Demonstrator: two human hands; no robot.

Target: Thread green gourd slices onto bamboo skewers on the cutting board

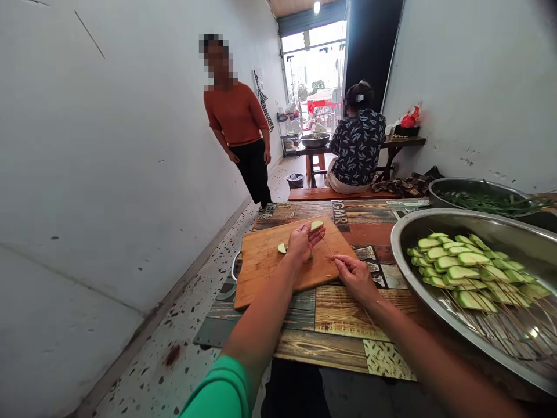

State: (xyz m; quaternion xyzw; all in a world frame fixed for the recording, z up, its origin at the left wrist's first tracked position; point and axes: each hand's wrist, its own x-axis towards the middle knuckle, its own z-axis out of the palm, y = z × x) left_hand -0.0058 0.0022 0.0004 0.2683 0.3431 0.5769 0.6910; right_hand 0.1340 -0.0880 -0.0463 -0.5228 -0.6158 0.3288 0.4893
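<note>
Left hand is clamping its grip on a green-edged slice above the cutting board; right hand is pinching a thin stick pointing toward it.

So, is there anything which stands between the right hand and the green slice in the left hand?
Nothing visible blocks the way. Only the thin stick, held in the right hand, runs up toward the slice in the left hand; the cutting board lies below.
</note>
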